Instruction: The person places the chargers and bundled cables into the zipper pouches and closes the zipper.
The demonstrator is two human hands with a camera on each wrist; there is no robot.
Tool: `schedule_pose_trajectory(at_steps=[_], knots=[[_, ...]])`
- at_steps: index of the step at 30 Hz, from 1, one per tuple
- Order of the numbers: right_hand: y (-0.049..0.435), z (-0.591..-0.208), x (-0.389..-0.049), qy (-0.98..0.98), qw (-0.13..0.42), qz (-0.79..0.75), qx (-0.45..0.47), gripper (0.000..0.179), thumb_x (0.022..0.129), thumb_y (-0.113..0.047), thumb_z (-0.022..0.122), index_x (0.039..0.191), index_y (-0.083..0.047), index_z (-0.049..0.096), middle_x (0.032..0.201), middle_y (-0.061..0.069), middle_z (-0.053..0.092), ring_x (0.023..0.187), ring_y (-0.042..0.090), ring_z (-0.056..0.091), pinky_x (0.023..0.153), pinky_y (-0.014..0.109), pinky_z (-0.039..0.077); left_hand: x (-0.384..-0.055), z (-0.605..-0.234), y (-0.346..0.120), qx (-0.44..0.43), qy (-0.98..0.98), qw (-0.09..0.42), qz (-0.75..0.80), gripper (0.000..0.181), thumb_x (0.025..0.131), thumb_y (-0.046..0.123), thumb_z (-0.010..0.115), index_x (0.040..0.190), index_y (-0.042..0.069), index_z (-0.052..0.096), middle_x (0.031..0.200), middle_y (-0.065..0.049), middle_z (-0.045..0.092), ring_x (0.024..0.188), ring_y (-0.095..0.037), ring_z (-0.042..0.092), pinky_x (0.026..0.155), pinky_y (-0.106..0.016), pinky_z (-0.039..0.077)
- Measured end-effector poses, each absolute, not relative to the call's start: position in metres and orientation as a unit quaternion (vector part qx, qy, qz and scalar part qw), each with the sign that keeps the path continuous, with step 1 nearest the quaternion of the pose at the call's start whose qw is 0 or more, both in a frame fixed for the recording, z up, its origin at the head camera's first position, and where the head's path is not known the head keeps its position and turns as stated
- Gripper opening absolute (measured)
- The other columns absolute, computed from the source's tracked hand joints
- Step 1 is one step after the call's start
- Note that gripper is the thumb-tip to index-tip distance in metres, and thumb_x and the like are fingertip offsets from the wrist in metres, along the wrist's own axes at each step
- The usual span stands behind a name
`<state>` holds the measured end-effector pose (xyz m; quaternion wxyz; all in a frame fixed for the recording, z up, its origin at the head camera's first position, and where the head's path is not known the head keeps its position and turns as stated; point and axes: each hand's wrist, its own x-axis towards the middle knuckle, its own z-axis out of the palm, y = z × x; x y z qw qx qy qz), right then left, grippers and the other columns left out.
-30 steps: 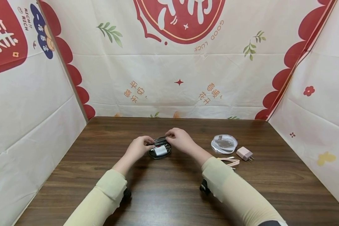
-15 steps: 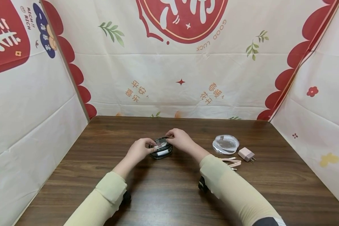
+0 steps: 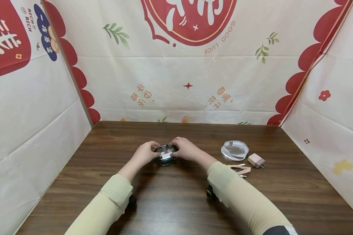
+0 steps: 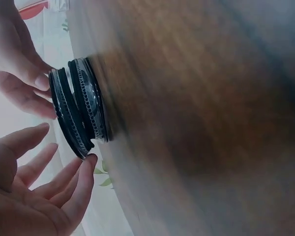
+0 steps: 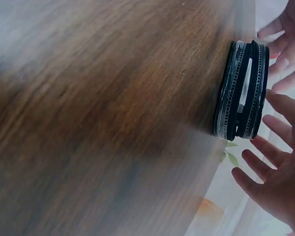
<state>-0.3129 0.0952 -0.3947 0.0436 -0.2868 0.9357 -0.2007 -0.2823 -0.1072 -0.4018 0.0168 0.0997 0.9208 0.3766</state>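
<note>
A small round black zip case [image 3: 165, 162] with a clear top sits on the table; something white and a bit of red show through it. In the left wrist view, the zip edges of the case [image 4: 83, 105] stand slightly apart. White also shows in the gap of the case [image 5: 243, 93] in the right wrist view. My left hand [image 3: 142, 154] is at its left side, a fingertip touching the rim, the other fingers spread. On the other side my right hand [image 3: 186, 148] has its thumb against the lid and its fingers fanned out near the edge.
To the right lies a clear round case [image 3: 234, 150] with a white edge. A pink plug charger [image 3: 256, 160] and a folded pink cable [image 3: 244, 169] are beside it. Printed cloth walls [image 3: 176, 111] enclose the wooden table [image 3: 176, 202] at the back and sides.
The raised lid of the black case has come down over its contents. My right hand has shifted from the back edge of the case nearer to its right side and top.
</note>
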Motion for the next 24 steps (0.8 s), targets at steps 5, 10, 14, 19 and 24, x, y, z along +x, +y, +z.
schedule_pose_trajectory(at_steps=[5, 10, 14, 19, 24], knots=[[0.094, -0.395, -0.309, 0.932, 0.043, -0.172, -0.316, 0.042, 0.088, -0.022, 0.074, 0.125, -0.006, 0.064, 0.131, 0.011, 0.055, 0.123, 0.030, 0.048, 0.103, 0.042, 0.038, -0.292, -0.404, -0.108, 0.100, 0.918, 0.041, 0.383, 0.029, 0.091, 0.009, 0.065, 0.119, 0.002, 0.065, 0.115, -0.016, 0.066, 0.110, -0.031, 0.059, 0.091, -0.045, 0.047], [0.094, -0.398, -0.308, 0.930, 0.035, -0.154, -0.332, 0.039, 0.088, -0.021, 0.073, 0.124, -0.008, 0.065, 0.129, 0.008, 0.058, 0.120, 0.027, 0.051, 0.100, 0.042, 0.040, -0.301, -0.408, -0.108, 0.108, 0.912, 0.055, 0.391, 0.032, 0.090, 0.002, 0.054, 0.121, 0.000, 0.063, 0.113, -0.016, 0.066, 0.103, -0.029, 0.061, 0.080, -0.040, 0.050], [0.095, -0.397, -0.306, 0.929, 0.040, -0.157, -0.333, 0.037, 0.090, -0.020, 0.071, 0.124, -0.008, 0.065, 0.128, 0.008, 0.059, 0.119, 0.028, 0.052, 0.099, 0.044, 0.040, -0.304, -0.410, -0.106, 0.114, 0.908, 0.059, 0.400, 0.034, 0.088, -0.001, 0.052, 0.119, -0.001, 0.064, 0.111, -0.016, 0.066, 0.097, -0.027, 0.061, 0.071, -0.035, 0.051], [0.097, -0.395, -0.304, 0.928, 0.044, -0.154, -0.338, 0.037, 0.091, -0.021, 0.070, 0.125, -0.008, 0.065, 0.128, 0.008, 0.059, 0.119, 0.028, 0.052, 0.100, 0.044, 0.040, -0.303, -0.411, -0.103, 0.112, 0.902, 0.059, 0.412, 0.031, 0.089, -0.001, 0.052, 0.118, -0.001, 0.065, 0.113, -0.016, 0.066, 0.095, -0.025, 0.060, 0.070, -0.033, 0.050], [0.099, -0.395, -0.303, 0.928, 0.051, -0.153, -0.335, 0.039, 0.090, -0.022, 0.072, 0.125, -0.008, 0.065, 0.131, 0.009, 0.057, 0.123, 0.029, 0.050, 0.102, 0.046, 0.039, -0.302, -0.409, -0.099, 0.108, 0.895, 0.073, 0.426, 0.031, 0.090, -0.002, 0.050, 0.118, -0.001, 0.064, 0.116, -0.017, 0.064, 0.084, -0.023, 0.058, 0.063, -0.031, 0.050]])
